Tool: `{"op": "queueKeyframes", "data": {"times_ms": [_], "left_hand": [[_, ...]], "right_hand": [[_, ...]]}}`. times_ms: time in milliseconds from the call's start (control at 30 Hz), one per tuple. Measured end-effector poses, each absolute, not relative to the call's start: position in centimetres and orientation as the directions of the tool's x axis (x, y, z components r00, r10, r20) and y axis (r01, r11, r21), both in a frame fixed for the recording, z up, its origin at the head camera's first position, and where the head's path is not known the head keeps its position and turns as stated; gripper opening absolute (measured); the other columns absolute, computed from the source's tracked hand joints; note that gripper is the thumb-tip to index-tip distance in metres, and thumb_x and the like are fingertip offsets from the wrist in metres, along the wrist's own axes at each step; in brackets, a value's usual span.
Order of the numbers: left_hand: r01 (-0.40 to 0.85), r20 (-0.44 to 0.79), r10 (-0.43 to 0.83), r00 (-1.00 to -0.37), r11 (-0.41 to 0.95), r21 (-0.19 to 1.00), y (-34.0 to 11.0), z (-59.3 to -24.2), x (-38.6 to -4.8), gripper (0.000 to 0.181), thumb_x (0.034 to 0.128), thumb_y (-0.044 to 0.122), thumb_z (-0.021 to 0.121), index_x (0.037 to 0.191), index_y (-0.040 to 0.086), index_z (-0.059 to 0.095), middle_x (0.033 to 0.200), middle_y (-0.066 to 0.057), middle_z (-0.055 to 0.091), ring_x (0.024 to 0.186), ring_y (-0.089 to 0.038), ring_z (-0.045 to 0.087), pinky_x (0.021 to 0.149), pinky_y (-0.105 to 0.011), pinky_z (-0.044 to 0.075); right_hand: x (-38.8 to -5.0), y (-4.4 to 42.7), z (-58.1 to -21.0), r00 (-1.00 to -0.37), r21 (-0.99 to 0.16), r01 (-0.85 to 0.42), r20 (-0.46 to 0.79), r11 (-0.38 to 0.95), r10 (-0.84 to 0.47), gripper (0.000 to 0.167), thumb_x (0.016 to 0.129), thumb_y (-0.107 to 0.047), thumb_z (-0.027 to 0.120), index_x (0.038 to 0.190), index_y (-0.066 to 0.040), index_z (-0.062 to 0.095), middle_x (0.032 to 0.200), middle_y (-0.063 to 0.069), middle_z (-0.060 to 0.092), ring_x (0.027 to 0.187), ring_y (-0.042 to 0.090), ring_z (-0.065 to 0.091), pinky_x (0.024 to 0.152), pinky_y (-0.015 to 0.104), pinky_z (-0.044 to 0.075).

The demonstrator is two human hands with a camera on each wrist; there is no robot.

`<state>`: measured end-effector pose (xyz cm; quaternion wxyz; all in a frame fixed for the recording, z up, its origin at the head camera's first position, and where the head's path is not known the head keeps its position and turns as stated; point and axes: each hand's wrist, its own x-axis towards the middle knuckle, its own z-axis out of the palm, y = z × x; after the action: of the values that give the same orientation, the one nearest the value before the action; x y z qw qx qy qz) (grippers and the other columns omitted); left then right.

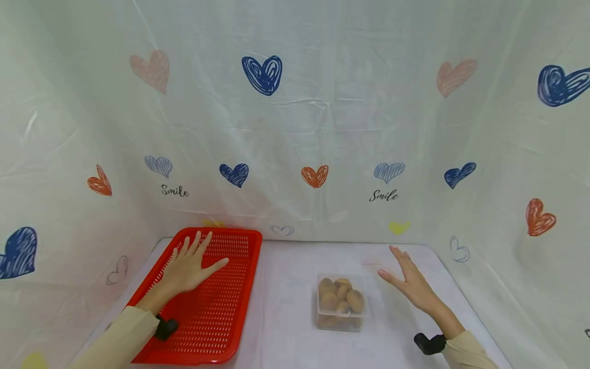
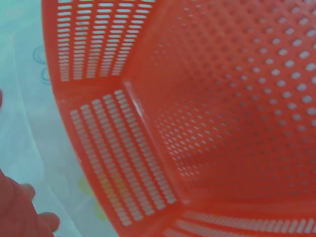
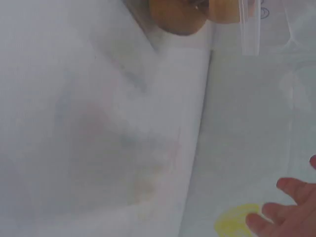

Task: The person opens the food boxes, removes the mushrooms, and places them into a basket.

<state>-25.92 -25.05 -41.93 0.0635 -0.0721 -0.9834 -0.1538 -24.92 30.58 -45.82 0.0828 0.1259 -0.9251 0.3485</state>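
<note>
In the head view my left hand (image 1: 186, 270) is held over the red perforated basket (image 1: 209, 307), fingers spread and holding nothing. Its fingertips show at the lower left of the left wrist view, beside the basket (image 2: 118, 153). My right hand (image 1: 417, 287) hovers with straight fingers to the right of a clear plastic box (image 1: 338, 323). Several brown, rounded items (image 1: 356, 301) fill that box. The right wrist view shows two of the items (image 3: 177, 17) at the top and the fingers of my right hand (image 3: 289, 210) at the lower right.
Both objects stand on a white-covered table (image 1: 290, 287), the basket at the left and the box right of centre. A pale curtain (image 1: 295, 118) with printed hearts hangs behind and at both sides. Black wrist devices (image 1: 429, 344) sit at both sleeves.
</note>
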Motion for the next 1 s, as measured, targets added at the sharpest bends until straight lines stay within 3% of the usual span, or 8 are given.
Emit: {"op": "queueKeyframes", "data": {"times_ms": [100, 233, 500, 767, 900, 1000], "left_hand": [[0.170, 0.131, 0.134, -0.982, 0.935, 0.313, -24.1, -41.3, -26.3, 0.106, 0.0885, 0.073, 0.050, 0.157, 0.000, 0.018, 0.159, -0.033, 0.013, 0.142, -0.059, 0.008, 0.108, -0.077, 0.005], [0.199, 0.134, 0.163, -0.977, 0.925, 0.324, -22.6, -40.2, -26.7, 0.104, 0.0891, 0.072, 0.052, 0.158, 0.001, 0.018, 0.160, -0.031, 0.012, 0.142, -0.058, 0.008, 0.109, -0.075, 0.006], [0.308, 0.138, 0.281, -0.950, 0.915, 0.261, -18.0, -38.8, -27.3, 0.097, 0.0892, 0.064, 0.058, 0.156, 0.002, 0.026, 0.159, -0.029, 0.019, 0.145, -0.052, 0.010, 0.112, -0.069, 0.015], [0.438, 0.112, 0.424, -0.899, 0.858, 0.269, -12.0, -38.8, -26.9, 0.096, 0.0876, 0.065, 0.061, 0.157, 0.007, 0.028, 0.163, -0.019, 0.018, 0.149, -0.040, 0.011, 0.118, -0.056, 0.015], [0.516, 0.116, 0.505, -0.855, 0.807, 0.287, -9.3, -39.0, -26.4, 0.094, 0.0873, 0.065, 0.061, 0.158, 0.013, 0.028, 0.164, -0.014, 0.018, 0.150, -0.036, 0.015, 0.115, -0.058, 0.023], [0.562, 0.104, 0.561, -0.821, 0.763, 0.321, -7.5, -39.1, -26.0, 0.091, 0.0891, 0.064, 0.060, 0.158, 0.014, 0.029, 0.164, -0.014, 0.019, 0.149, -0.038, 0.018, 0.110, -0.063, 0.031]], "right_hand": [[-24.4, 30.0, -46.2, -0.952, -0.772, -0.299, 0.199, 0.560, -0.234, 0.097, 0.088, -0.023, 0.077, 0.160, -0.007, 0.013, 0.160, 0.028, 0.017, 0.144, 0.052, 0.014, 0.107, 0.074, 0.017], [-23.5, 29.2, -47.9, -0.928, -0.842, -0.331, 0.209, 0.426, -0.308, 0.112, 0.077, -0.008, 0.085, 0.159, -0.005, 0.009, 0.158, 0.030, 0.022, 0.142, 0.053, 0.020, 0.108, 0.067, 0.024], [-22.5, 27.0, -51.6, -0.922, -0.882, -0.312, 0.191, 0.354, -0.337, 0.121, 0.070, -0.008, 0.091, 0.157, 0.001, 0.008, 0.159, 0.031, 0.018, 0.142, 0.052, 0.019, 0.107, 0.061, 0.029], [-22.0, 25.3, -53.0, -0.955, -0.936, -0.160, 0.066, 0.315, -0.289, 0.118, 0.073, -0.012, 0.090, 0.158, -0.002, 0.009, 0.162, 0.025, 0.012, 0.145, 0.048, 0.016, 0.111, 0.061, 0.028], [-21.9, 24.9, -53.2, -0.960, -0.950, -0.118, 0.034, 0.290, -0.279, 0.113, 0.075, -0.012, 0.088, 0.158, -0.004, 0.011, 0.161, 0.026, 0.013, 0.145, 0.049, 0.017, 0.111, 0.062, 0.028], [-21.8, 24.6, -53.2, -0.959, -0.967, -0.090, 0.020, 0.237, -0.284, 0.110, 0.077, -0.009, 0.086, 0.158, -0.005, 0.013, 0.160, 0.026, 0.018, 0.145, 0.047, 0.021, 0.111, 0.055, 0.034]]}}
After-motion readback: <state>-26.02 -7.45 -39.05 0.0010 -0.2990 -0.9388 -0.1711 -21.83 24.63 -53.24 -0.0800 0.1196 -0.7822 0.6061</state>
